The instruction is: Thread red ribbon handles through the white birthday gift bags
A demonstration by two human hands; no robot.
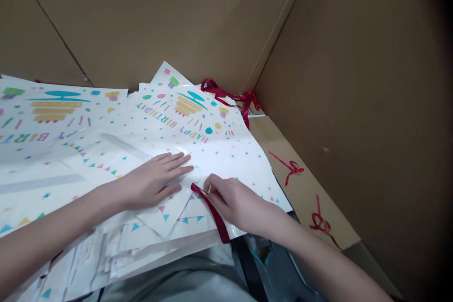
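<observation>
Cardboard walls [170,19]: behind the printed sheets [230,163].
Left hand [161,179]: flat upon the sheets, fingers slightly spread.
Right hand [228,198]: fingers curled beside the red ribbon [216,213]; its grip cannot be told.
Progress: this ribbon lies over sheets, seemingly untied; two thin ribbons [294,167] look knotted.
</observation>
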